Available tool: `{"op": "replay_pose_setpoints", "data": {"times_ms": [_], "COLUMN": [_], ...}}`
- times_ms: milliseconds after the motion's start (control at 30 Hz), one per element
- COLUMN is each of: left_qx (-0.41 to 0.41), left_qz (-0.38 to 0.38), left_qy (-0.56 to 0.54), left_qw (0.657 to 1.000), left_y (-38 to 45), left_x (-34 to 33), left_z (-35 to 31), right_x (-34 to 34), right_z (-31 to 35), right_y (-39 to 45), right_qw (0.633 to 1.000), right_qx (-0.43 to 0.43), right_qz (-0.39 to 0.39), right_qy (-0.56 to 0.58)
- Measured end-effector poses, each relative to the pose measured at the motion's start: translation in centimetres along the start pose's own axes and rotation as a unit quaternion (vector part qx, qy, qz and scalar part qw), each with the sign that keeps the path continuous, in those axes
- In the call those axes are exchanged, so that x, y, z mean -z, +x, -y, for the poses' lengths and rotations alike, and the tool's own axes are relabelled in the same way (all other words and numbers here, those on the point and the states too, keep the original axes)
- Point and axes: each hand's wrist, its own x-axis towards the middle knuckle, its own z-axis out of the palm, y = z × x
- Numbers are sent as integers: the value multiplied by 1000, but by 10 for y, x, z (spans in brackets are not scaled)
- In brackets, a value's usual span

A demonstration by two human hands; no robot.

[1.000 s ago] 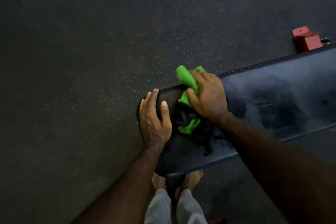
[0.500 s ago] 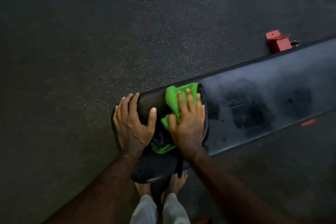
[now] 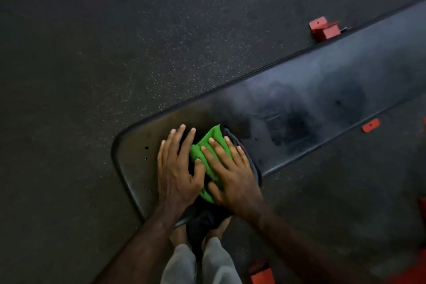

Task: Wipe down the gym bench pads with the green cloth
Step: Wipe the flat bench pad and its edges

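I saw the green cloth lying on the near end of the black bench pad. The right hand pressed flat on it, fingers straight. The left hand lay flat just left, thumb touching the cloth.

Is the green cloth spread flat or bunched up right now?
Bunched. The green cloth shows folds and ridges under the right hand, which presses it onto the bench pad.

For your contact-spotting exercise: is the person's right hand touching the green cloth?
Touching. The head view shows the right hand lying flat on the green cloth, straight fingers spread over it, pressing it onto the bench pad.
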Motion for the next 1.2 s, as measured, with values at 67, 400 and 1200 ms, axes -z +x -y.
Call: {"op": "replay_pose_setpoints", "data": {"times_ms": [67, 400, 1200], "left_qx": [0, -35, 98], "left_qz": [15, 61, -96], "left_qy": [2, -5, -55], "left_qw": [1000, 998, 989], "left_y": [-7, -32, -61], "left_x": [-4, -8, 21], "left_z": [-4, -12, 32], "right_x": [10, -4, -62], "right_z": [-37, -19, 77], "right_y": [-4, -30, -81], "right_qw": [997, 1000, 996], "right_qx": [46, 19, -52], "right_qz": [4, -16, 45], "right_qy": [-53, -14, 54]}}
